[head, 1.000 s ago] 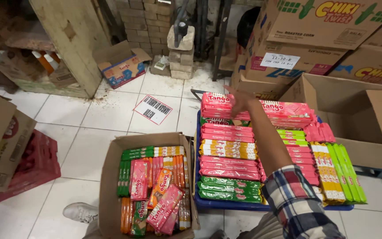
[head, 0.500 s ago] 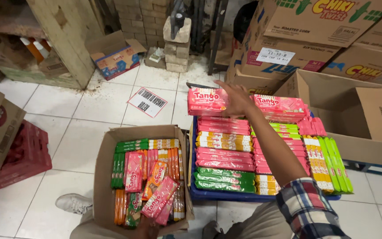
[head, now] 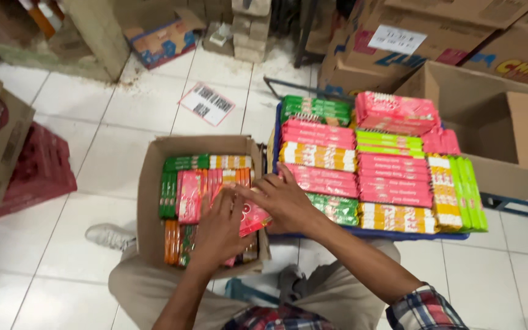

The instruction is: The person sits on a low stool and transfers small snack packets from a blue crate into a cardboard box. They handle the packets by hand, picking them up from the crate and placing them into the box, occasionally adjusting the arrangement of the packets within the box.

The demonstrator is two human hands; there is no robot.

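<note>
I see both hands low over the open cardboard box (head: 154, 201) that sits on the tiled floor (head: 93, 122) between the knees. The left hand (head: 218, 229) lies flat on a pink snack packet (head: 252, 215), its fingers (head: 224, 205) spread and pressing down on the wrapper, not curled round it. The right hand (head: 285, 198) comes in from the other side; its fingers (head: 258, 192) rest on the same packet's upper edge, loosely bent. Whether they pinch it or merely touch, I cannot tell. The packet lies tilted on top of the box's contents, at its right-hand wall, directly under both sets of fingers.

Just beyond the left fingers, inside the box, stand rows of packets on edge: green packets (head: 169, 192) along the far-left wall, pink ones (head: 189, 195) in the middle, orange ones (head: 171, 241) nearer the body.

Just past the right fingers is a blue tray (head: 398, 234) stacked with flat wafer packs (head: 362, 171) in pink, green and orange rows. Well beyond the tray stands a large empty carton (head: 502, 128), flaps open. Far off to the left of the fingers lies a red crate (head: 38, 174), and a white label sheet (head: 208, 104) lies on the floor ahead.
</note>
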